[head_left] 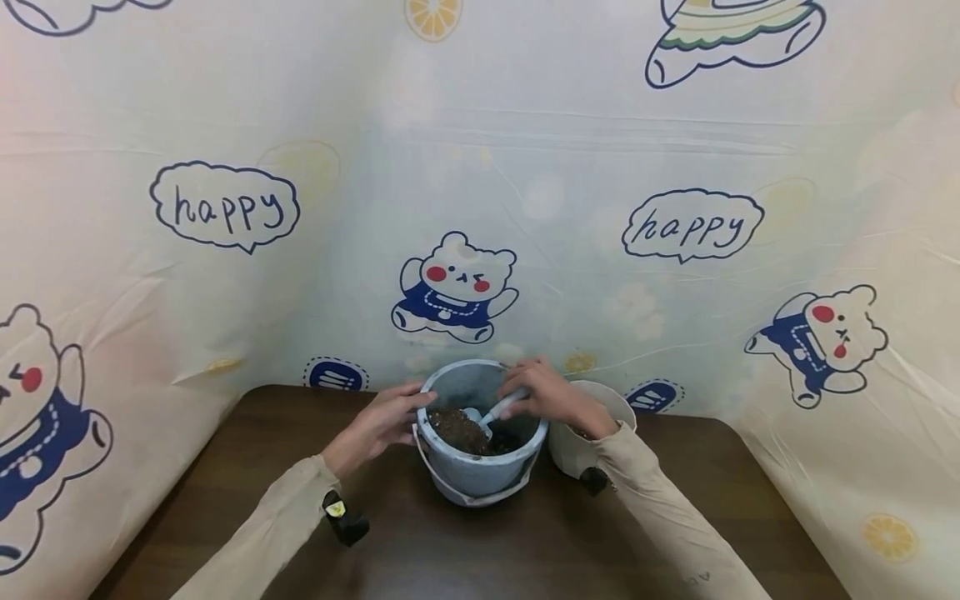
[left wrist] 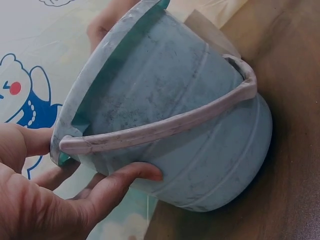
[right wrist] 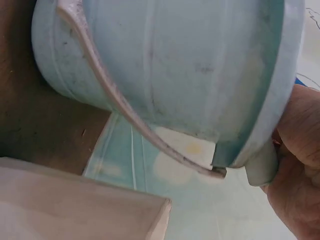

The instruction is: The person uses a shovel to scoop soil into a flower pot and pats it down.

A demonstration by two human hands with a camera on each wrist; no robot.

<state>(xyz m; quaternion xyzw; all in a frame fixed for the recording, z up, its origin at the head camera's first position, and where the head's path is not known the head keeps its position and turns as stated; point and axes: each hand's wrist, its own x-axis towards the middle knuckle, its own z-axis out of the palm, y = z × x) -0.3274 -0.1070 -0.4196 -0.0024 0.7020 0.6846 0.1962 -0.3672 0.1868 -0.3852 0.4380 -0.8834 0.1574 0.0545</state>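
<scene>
Holding a blue bucket (head_left: 472,477) and scoop (head_left: 492,413) are two hands (head_left: 384,419).

A pale cloth (head_left: 360,208) hangs behind the brown table (head_left: 465,550) — printed with cartoon bears (head_left: 455,292), orange slices (head_left: 433,15), "happy" bubbles (head_left: 225,208).

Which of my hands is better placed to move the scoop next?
Probably your right hand: it grips the scoop over the bucket and is nearer the white pot. Your left hand holds the bucket's opposite side, seemingly steadying it.

Dark brown table (head_left: 480,554), bottom centre of head frame. Blue bucket (head_left: 468,477) stood upright on it, white pot (head_left: 567,450) just right.
</scene>
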